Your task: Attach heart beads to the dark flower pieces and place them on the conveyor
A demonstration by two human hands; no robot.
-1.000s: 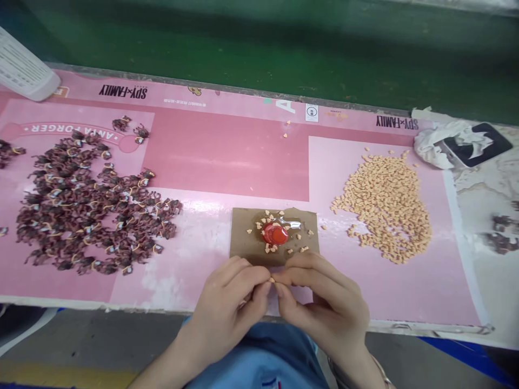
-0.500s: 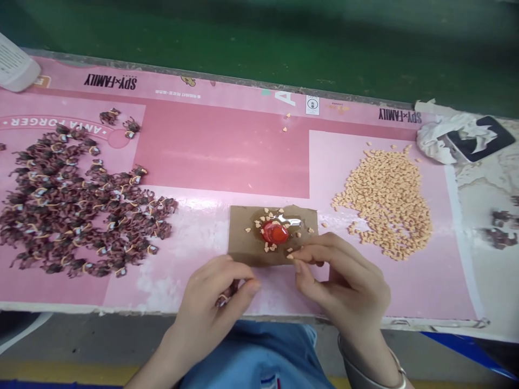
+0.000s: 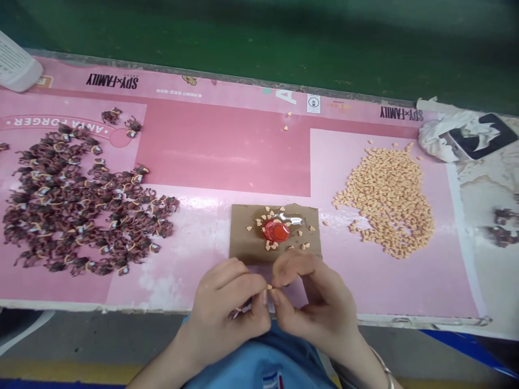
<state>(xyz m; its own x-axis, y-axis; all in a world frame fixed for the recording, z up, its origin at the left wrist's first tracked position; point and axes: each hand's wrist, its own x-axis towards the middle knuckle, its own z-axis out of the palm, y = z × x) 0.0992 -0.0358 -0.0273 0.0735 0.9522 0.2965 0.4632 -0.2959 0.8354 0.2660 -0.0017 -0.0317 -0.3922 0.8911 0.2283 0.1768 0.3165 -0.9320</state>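
Observation:
My left hand (image 3: pixel 227 302) is closed around a small dark brown figurine (image 3: pixel 240 310), mostly hidden by the fingers. My right hand (image 3: pixel 318 297) pinches a tiny tan piece (image 3: pixel 270 287) between thumb and forefinger, at the left hand's fingertips. Whether the left fingers also grip that piece, I cannot tell. Just beyond both hands lies a brown sheet (image 3: pixel 243 248). On it sits a glossy red-orange blob (image 3: pixel 279 232) in a shiny clear puddle, with several tan pieces scattered around.
A large heap of brown figurines (image 3: pixel 81 205) covers the left of the pink table mat (image 3: pixel 227 146). To the right is a pile of tan pieces (image 3: pixel 389 200). A white bottle (image 3: pixel 18 65) lies far left; crumpled tissue (image 3: pixel 440 138) and a black tray (image 3: pixel 486 143) stand far right.
My right hand has moved left and toward me from the brown sheet, bringing the tan piece against the left hand's fingertips. My left hand has shifted slightly right, still holding the figurine.

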